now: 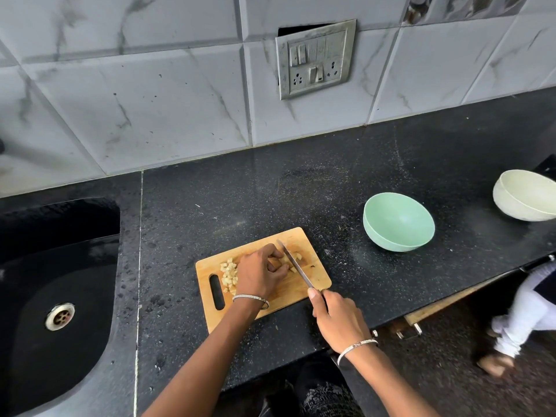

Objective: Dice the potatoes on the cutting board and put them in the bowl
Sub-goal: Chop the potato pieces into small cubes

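- Thin silver bangle [250, 298] round wrist of left hand [261, 273].
- Similar studded bangle [357, 348] behind right hand [338, 319].
- Forearms unsleeved.
- Dark pale-speckled garment [322, 395] below.

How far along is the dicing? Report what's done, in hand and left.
Done: a pile of diced potato lies at the left of the cutting board. In hand: the left hand holds the remaining potato while the right hand cuts it with the knife. Left: finish dicing, then move everything over; the green bowl is empty.
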A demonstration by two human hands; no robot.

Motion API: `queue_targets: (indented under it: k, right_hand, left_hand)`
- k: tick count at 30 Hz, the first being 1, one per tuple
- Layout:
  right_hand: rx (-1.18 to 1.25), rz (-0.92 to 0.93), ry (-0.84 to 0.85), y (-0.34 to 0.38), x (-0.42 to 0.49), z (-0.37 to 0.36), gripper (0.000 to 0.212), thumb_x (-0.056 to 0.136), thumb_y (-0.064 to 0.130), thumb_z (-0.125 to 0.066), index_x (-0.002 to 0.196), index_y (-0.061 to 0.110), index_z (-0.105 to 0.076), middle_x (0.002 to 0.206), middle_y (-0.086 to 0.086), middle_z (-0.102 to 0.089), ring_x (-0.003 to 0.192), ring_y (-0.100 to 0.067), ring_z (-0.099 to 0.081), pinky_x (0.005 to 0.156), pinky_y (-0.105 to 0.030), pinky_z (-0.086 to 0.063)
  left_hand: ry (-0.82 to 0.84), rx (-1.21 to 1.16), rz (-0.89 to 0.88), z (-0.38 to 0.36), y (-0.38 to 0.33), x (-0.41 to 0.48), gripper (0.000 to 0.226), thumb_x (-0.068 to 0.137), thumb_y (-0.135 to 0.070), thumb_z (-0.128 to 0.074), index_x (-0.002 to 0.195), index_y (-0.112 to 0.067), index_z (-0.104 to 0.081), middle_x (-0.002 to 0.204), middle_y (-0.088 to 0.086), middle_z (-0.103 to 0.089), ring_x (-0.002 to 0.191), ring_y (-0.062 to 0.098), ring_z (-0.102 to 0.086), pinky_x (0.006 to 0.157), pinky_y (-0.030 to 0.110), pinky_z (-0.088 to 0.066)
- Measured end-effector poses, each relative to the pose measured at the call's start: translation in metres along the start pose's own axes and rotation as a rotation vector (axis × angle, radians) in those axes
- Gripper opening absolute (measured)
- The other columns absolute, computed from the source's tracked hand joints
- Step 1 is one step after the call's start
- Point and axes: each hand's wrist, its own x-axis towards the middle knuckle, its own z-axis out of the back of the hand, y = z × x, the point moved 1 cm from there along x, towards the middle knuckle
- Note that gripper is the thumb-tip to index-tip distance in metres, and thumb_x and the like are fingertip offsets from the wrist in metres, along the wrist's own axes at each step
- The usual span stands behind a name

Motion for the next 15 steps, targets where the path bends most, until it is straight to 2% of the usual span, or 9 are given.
queue_targets:
  k: [8, 15]
  right_hand:
    - [0.061, 0.015, 0.011, -0.0010, 0.0009, -0.0006, 0.055, 0.099, 0.057, -0.025, 0.081, 0.019, -0.060, 0.077, -0.001, -0.065, 0.079, -0.025, -0.062, 0.076, -0.040, -0.048]
    - [0.030, 0.030, 0.011, -0.0028, 0.0005, -0.0015, 0.054, 0.099, 0.058, -0.025, 0.083, 0.020, -0.060, 0.079, -0.001, -0.067, 0.078, -0.024, -0.063, 0.074, -0.039, -0.049]
  left_hand:
    - [-0.023, -0.021, 0.010, 0.0004, 0.0007, -0.0033, 0.017, 0.071, -0.027, -0.078, 0.080, -0.023, -0.065, 0.058, -0.010, -0.065, 0.054, 0.001, -0.061, 0.061, 0.018, -0.049]
    - [-0.018, -0.028, 0.014, 0.0023, 0.0033, -0.0055, 0.018, 0.072, -0.027, -0.079, 0.082, -0.023, -0.064, 0.064, -0.012, -0.067, 0.055, 0.001, -0.062, 0.061, 0.022, -0.053]
